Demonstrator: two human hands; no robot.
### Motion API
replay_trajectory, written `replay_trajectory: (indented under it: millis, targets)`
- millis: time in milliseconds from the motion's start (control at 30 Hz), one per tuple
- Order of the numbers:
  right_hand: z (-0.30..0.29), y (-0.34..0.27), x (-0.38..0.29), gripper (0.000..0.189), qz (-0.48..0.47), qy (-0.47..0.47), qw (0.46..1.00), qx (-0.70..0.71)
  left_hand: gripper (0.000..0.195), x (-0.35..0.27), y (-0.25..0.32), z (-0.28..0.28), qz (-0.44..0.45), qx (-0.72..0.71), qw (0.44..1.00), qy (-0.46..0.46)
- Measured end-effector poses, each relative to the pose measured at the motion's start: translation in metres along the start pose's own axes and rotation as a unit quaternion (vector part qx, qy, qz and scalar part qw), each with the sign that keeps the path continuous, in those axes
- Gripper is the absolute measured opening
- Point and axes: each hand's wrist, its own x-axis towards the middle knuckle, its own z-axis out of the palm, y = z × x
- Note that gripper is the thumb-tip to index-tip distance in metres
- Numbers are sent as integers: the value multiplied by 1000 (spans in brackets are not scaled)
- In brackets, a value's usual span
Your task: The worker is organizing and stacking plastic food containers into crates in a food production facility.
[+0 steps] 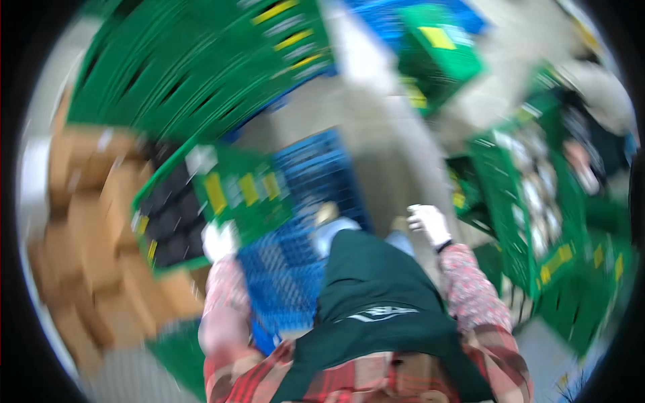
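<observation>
My left hand (220, 241), in a white glove, is at the near corner of a stack of green plastic crates (252, 189). Blur hides whether its fingers grip the rim. Dark, block-like contents (174, 216) fill the top crate, and yellow and white labels run down its side. Under and beside this stack lies a blue plastic pallet (287, 282), with one of my feet on or over it. My right hand (430, 224), also white-gloved, hangs in the air over the floor, fingers somewhat apart and holding nothing.
Cardboard boxes (101, 237) are piled at the left. Tall stacked green crates (201, 60) stand ahead on blue pallets. At the right, a green crate (506, 201) holds pale rounded items, and another person's hand (584, 169) is beyond it. Another green crate (443, 45) stands at the top.
</observation>
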Motion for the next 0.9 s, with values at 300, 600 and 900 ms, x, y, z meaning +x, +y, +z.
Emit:
replay_trajectory:
  millis: [300,600,900]
  targets:
    - [11,71,-129,19,-138,377,861,-313,68,163,7,2,94,353,920,140]
    - [-19,161,-264,16,-246,716,629,-174,47,-4,315,252,380,-224,785,-434]
    - [-82,279,-298,8,-150,704,646,254,35,-446,403,220,396,-24,363,-843]
